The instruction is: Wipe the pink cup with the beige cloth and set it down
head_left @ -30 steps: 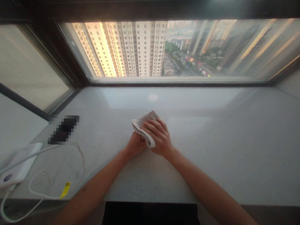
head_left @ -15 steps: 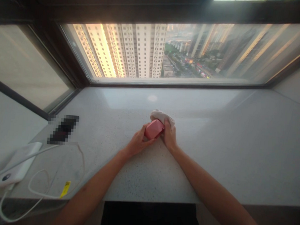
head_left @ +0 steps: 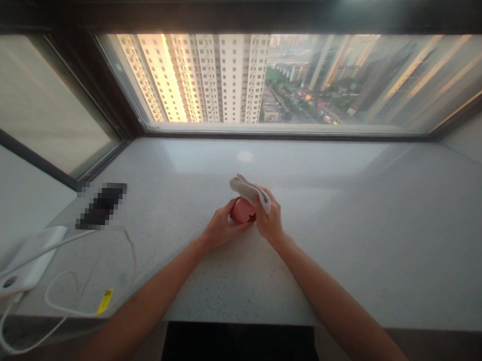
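Observation:
In the middle of the head view, my left hand (head_left: 221, 225) is closed round a small pink-red faceted object (head_left: 243, 210), fingers on its far side and thumb along its near side. I cannot make out its exact kind. My right hand (head_left: 270, 218) pinches a folded white cloth (head_left: 249, 189), which hangs over the object's far upper side. The cloth and right fingers cover part of the object's right side. Both hands are just above the pale speckled windowsill (head_left: 237, 276).
A white power strip (head_left: 33, 267) with a cable (head_left: 59, 312) and yellow tag (head_left: 105, 301) lies at the left edge of the sill. Behind it is a pixelated dark object (head_left: 102, 206). A dark window frame (head_left: 283, 133) borders the back.
My right hand has turned and brought the cloth to the left, over the pink-red object. That object has tilted and shifted slightly left in my left hand.

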